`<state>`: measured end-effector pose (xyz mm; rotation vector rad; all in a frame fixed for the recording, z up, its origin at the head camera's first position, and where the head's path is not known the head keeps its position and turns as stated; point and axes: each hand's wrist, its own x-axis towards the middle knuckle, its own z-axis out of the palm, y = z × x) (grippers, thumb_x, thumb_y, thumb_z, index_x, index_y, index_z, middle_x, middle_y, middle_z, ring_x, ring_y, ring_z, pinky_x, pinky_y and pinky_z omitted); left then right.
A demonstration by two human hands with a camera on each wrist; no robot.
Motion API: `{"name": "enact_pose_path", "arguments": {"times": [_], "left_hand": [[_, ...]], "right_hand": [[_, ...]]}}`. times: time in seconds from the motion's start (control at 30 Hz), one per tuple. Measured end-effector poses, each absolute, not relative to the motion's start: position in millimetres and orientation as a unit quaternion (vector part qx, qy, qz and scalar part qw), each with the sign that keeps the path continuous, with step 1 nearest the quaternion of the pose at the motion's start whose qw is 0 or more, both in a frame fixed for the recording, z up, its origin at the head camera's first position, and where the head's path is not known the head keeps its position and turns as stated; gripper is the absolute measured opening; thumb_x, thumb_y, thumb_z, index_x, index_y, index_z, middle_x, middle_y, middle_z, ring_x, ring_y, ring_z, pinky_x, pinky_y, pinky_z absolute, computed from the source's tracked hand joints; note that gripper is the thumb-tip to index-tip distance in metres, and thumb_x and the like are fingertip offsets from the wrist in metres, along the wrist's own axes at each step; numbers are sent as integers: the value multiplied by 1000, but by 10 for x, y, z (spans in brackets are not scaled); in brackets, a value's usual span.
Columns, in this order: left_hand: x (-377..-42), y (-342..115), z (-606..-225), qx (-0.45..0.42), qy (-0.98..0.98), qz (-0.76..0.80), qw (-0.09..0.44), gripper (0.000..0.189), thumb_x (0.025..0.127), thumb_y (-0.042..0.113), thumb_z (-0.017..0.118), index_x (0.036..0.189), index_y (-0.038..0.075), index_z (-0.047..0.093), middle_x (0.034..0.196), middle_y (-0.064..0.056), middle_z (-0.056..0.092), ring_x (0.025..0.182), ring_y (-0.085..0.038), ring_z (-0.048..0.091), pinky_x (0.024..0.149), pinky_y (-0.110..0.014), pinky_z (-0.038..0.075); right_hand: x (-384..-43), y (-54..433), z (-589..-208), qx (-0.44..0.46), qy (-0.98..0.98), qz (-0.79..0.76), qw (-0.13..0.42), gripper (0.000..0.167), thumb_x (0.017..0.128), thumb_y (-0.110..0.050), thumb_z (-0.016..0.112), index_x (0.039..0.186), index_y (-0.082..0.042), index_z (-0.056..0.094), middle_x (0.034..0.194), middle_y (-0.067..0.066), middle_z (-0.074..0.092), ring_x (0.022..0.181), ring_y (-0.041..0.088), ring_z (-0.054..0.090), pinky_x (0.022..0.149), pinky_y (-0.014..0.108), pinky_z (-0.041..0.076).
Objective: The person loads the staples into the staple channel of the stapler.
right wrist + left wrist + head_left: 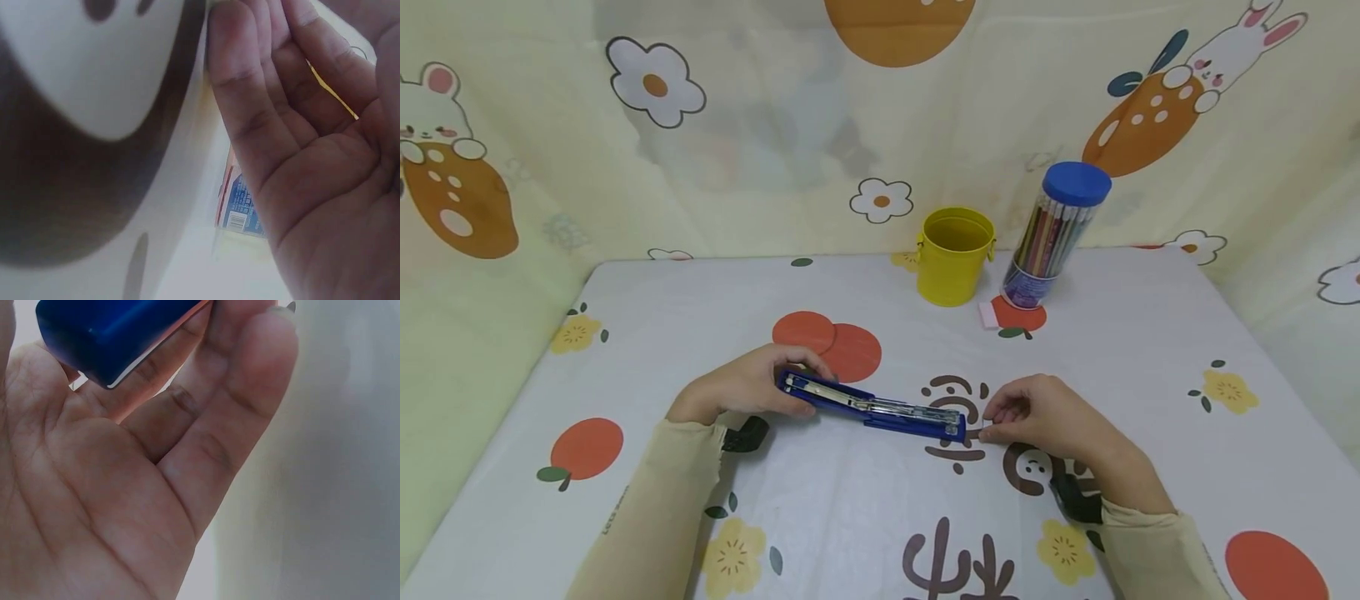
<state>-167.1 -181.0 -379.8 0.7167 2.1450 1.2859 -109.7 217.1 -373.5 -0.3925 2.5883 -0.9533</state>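
your main exposure is the stapler (871,407): it lies unfolded between your hands, inner metal facing up, and your left hand (743,385) alone grips it, at the left end. should that grip loosen or roll, the long right end would probably swing or drop, and any loose part inside could slide out; the cause would be one-ended support. whether the right end touches the table (842,517) cannot be told. a second risk, in judgement: if your fingertips press the bare metal, or the halves snap together, you could be nicked or pinched. the bucket (951,271), pencil tube (1048,237) and eraser (987,316) stand well back and pose little hazard. as to pose, your left hand comes in from the side, thumb on the near edge, fingers curled round the far edge. your right hand (1047,422) is just beside the right end, apart from it, fingers bent and thumb near the index finger; a pale speck shows there, but you cannot be certified as pinching anything.
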Motion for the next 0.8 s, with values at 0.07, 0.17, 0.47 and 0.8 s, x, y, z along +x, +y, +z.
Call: {"name": "enact_pose_path", "arguments": {"times": [0.07, 0.17, 0.47, 0.8], "left_hand": [[-1673, -1806, -3802, 268, 794, 476, 267, 39, 78, 7, 86, 113, 18, 72, 118, -1, 66, 106, -26, 58, 93, -44, 44], [-1675, -1807, -3804, 270, 797, 471, 264, 39, 78, 8, 86, 113, 19, 72, 118, 0, 66, 106, -26, 58, 93, -45, 44], [-1680, -1805, -3800, 269, 796, 473, 264, 39, 78, 9, 86, 113, 19, 72, 118, 0, 66, 107, -26, 57, 93, -45, 44], [-1674, -1789, -3797, 267, 795, 475, 267, 39, 78, 7, 86, 113, 17, 71, 118, 0, 66, 108, -26, 57, 94, -44, 44]], "right_hand": [[-1096, 2172, -3732, -140, 913, -340, 174, 20, 79, -24, 87, 92, -13, 75, 77, -4, 64, 73, 17, 57, 66, 28, 50], [-1094, 2166, -3727, -144, 911, -349, 168, 21, 81, -25, 87, 94, -13, 76, 79, -5, 65, 74, 17, 57, 67, 28, 50], [-1081, 2123, -3695, -164, 897, -385, 144, 18, 83, -24, 85, 95, -14, 76, 83, -5, 68, 76, 18, 62, 70, 27, 53], [-1036, 1961, -3706, -172, 882, -417, 140, 17, 84, -21, 84, 96, -12, 75, 84, -3, 68, 77, 18, 63, 71, 27, 55]]}}
